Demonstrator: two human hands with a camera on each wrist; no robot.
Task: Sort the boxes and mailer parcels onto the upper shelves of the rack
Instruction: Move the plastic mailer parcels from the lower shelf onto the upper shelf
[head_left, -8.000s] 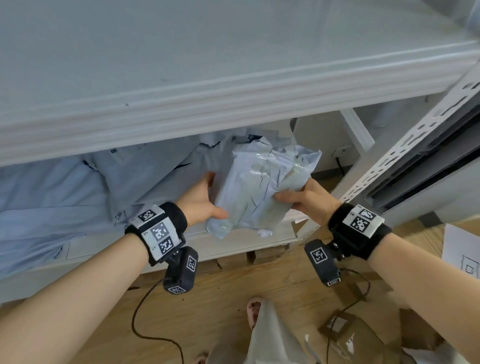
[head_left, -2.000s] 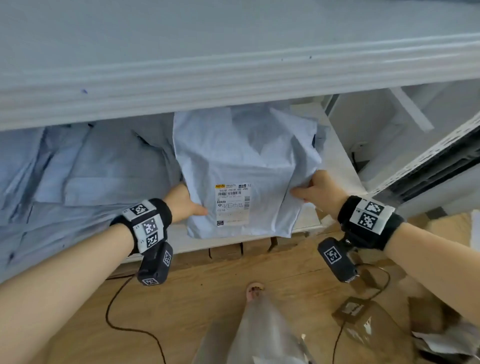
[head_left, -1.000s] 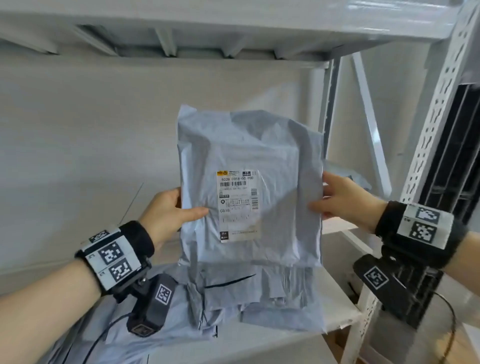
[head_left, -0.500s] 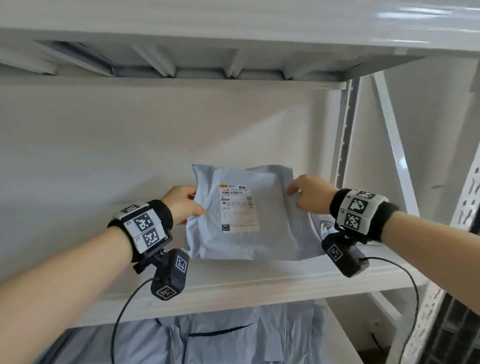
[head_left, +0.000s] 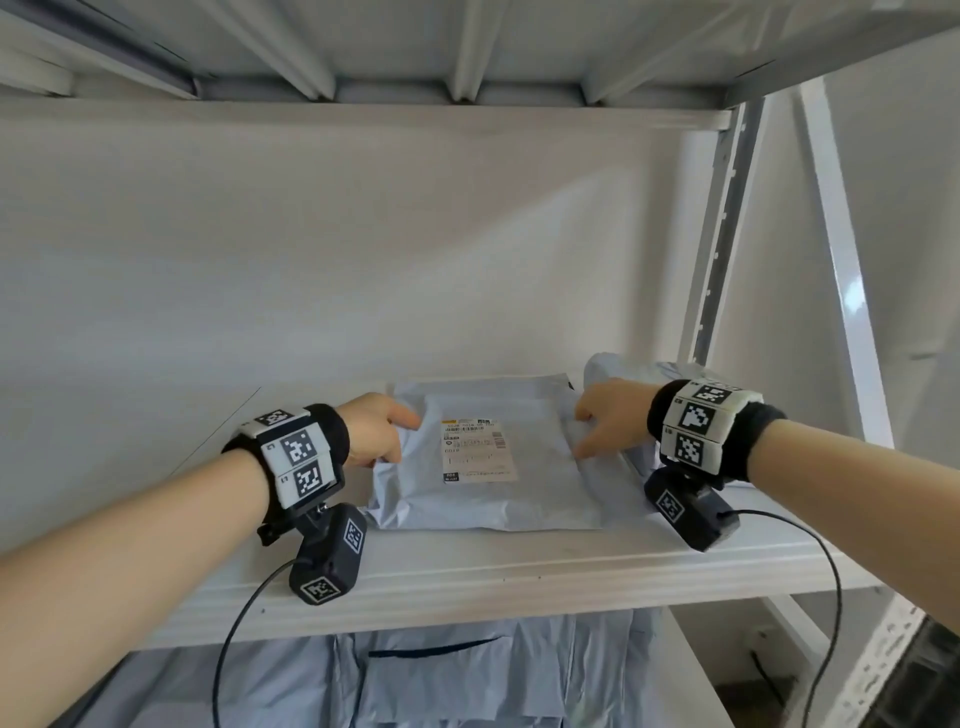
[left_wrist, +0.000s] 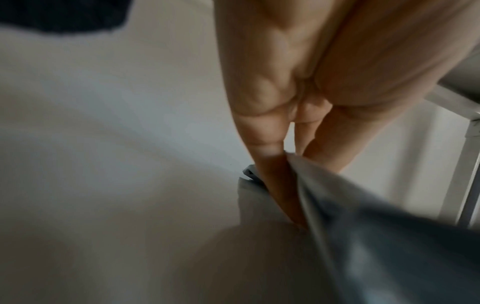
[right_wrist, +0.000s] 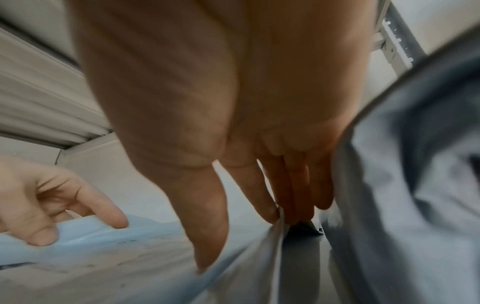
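Note:
A pale blue mailer parcel (head_left: 483, 488) with a white shipping label (head_left: 479, 449) lies flat on the rack's upper shelf (head_left: 493, 566). My left hand (head_left: 382, 434) pinches its left edge, thumb on top and fingers tucked beneath. In the left wrist view the mailer parcel (left_wrist: 389, 236) sits between the digits of that hand (left_wrist: 311, 195). My right hand (head_left: 605, 423) holds the right edge. Its wrist view shows the thumb on the mailer parcel (right_wrist: 130, 267) and the fingers (right_wrist: 298, 201) down along the edge.
A second crumpled mailer (head_left: 618, 366) lies at the shelf's back right, against my right hand, and fills the right of the wrist view (right_wrist: 415, 185). More mailers (head_left: 467, 675) cover the shelf below. A rack upright (head_left: 722, 234) stands right; another shelf (head_left: 467, 47) is overhead.
Both hands lifted the mailer from the lower shelf, raised it upright and laid it flat on the upper shelf. It now rests there, pushed back toward the wall.

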